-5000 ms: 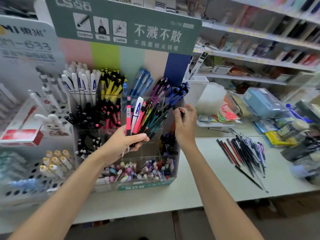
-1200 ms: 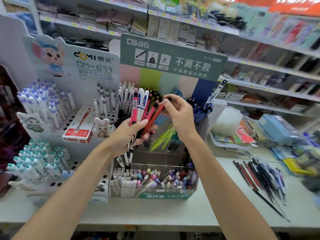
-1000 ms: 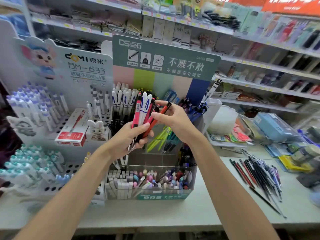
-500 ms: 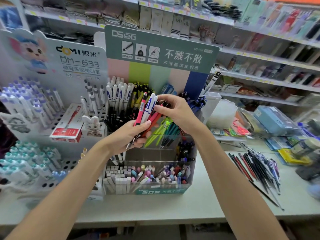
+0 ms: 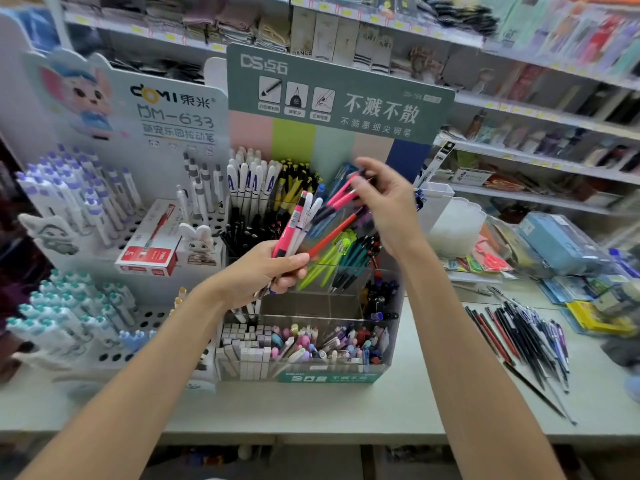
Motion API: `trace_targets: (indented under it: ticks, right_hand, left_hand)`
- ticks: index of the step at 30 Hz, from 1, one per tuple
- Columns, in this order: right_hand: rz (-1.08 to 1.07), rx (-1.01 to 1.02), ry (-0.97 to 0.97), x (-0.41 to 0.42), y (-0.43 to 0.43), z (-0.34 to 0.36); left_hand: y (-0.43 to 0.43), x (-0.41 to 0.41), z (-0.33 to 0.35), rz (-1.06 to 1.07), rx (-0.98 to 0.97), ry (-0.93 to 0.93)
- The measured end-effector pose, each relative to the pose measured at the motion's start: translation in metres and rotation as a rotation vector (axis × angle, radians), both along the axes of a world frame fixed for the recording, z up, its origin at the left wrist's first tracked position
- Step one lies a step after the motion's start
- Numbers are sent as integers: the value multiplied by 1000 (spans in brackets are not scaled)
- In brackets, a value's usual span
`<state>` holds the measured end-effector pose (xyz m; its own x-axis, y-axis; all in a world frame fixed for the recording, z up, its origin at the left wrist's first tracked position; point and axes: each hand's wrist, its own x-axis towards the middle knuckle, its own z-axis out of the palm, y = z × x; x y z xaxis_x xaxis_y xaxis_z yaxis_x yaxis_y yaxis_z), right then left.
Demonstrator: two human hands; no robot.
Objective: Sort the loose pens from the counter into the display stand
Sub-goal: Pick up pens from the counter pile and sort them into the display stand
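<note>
Tabletop (image 5: 346, 410), display stand (image 5: 329, 377), a pen being singled out for its slot.
The loose pens (image 5: 523, 334) lie right of the stand. In front of it, the grip of the left hand (image 5: 263, 271) is closed round a bunch of pens (image 5: 301, 220); that of the right hand (image 5: 388, 209), blurred, seems to pinch a pink pen (image 5: 341, 195). Next: find the matching compartment.

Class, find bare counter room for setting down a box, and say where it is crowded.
The counter is bare along its front edge before the display stand, and between stand and loose pens. Crowded: pen rack at left, packets at far right.
</note>
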<state>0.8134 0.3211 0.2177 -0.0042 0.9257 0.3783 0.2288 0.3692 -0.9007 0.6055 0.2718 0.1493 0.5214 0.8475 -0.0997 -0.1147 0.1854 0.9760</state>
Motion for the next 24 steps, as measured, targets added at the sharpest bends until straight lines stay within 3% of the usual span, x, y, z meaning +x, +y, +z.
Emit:
trace_targets:
  ticks: [2, 4, 9, 13, 20, 24]
  right_hand:
    - [-152, 69, 97, 7, 6, 6]
    - [-242, 111, 66, 10, 10, 6]
    - [-83, 48, -163, -15, 9, -21]
    - [-99, 71, -439, -39, 13, -43]
    - [-204, 248, -441, -54, -11, -64]
    - [-46, 103, -583, -63, -15, -83]
  left_hand:
    - [-2, -14, -2, 51, 2, 36]
    - [-4, -32, -4, 152, -19, 12]
    - [-4, -61, -3, 370, 1, -66]
    - [-5, -63, -3, 368, 4, -75]
    - [-8, -63, -13, 352, 6, -89]
    - [-7, -63, -14, 339, 4, -99]
